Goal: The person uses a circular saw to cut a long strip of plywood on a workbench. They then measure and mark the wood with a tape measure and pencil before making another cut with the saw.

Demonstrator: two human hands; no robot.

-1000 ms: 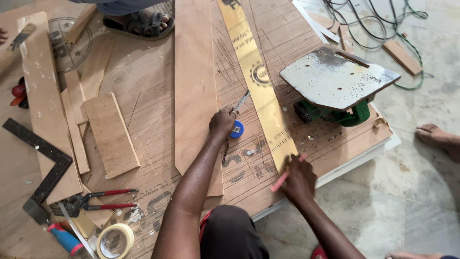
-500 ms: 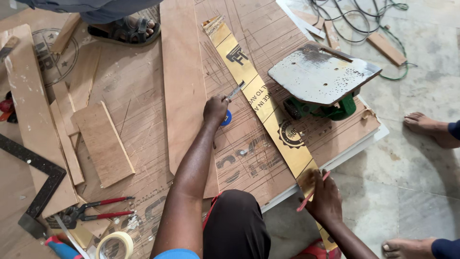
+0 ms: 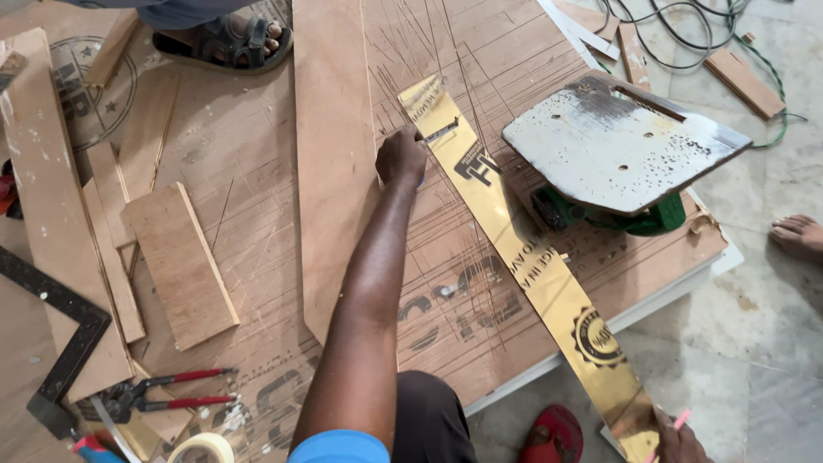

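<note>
Grip of left hand (image 3: pixel 401 157) hides a tool; right hand (image 3: pixel 681 437), half cropped, pinches pink pencil (image 3: pixel 677 422).

A glossy, mirror-like gold strip (image 3: pixel 523 274) lies on a matt, scratched plywood sheet (image 3: pixel 257 214), beside a dull, speckled metal plate (image 3: pixel 621 146) and smooth matt wooden offcuts (image 3: pixel 178 266).

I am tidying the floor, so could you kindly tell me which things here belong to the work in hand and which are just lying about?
In use:
- gold strip, lying on the plywood sheet
- left hand at its far end, with a tape measure
- right hand at its near end, holding a pink pencil

Lying about:
- upturned power saw
- red-handled pliers
- black square
- tape roll
- wood offcuts
</note>
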